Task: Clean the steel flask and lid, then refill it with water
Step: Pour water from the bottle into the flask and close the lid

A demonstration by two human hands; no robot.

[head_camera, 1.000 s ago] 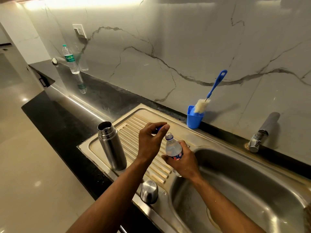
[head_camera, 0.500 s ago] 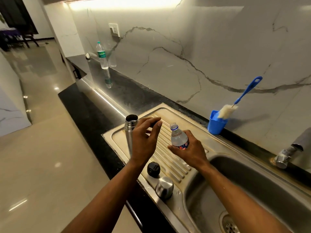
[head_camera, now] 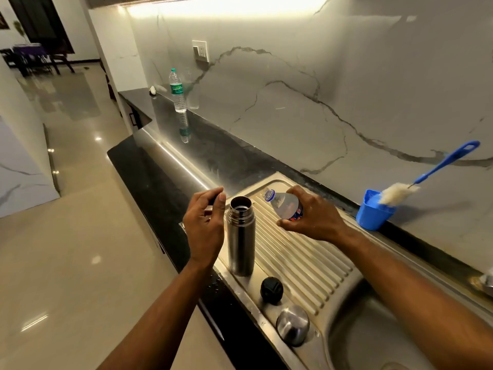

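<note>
Two lids (head_camera: 271, 290) lie off; the open flask (head_camera: 240, 236) is unfilled, a tilted bottle (head_camera: 285, 204) gripped by the right hand (head_camera: 312, 217), something small pinched by the left hand (head_camera: 205, 225).

open steel flask (head_camera: 241, 236) stands upright on the drainboard (head_camera: 306, 260), its steel cap (head_camera: 292, 325) and black stopper (head_camera: 271, 290) lying nearby.

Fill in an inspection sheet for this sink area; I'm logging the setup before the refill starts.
Surface: steel drainboard on a dark counter.
Job's things: open steel flask upright on the drainboard; black stopper and steel cap lie beside it.
Clutter: bottle brush in blue cup; far water bottle by the wall.
Hands: left hand pinches something small; right hand holds an uncapped small bottle tilted toward the flask.
Cables: nothing seen.
Surroundings: marble wall, wall switch.
</note>
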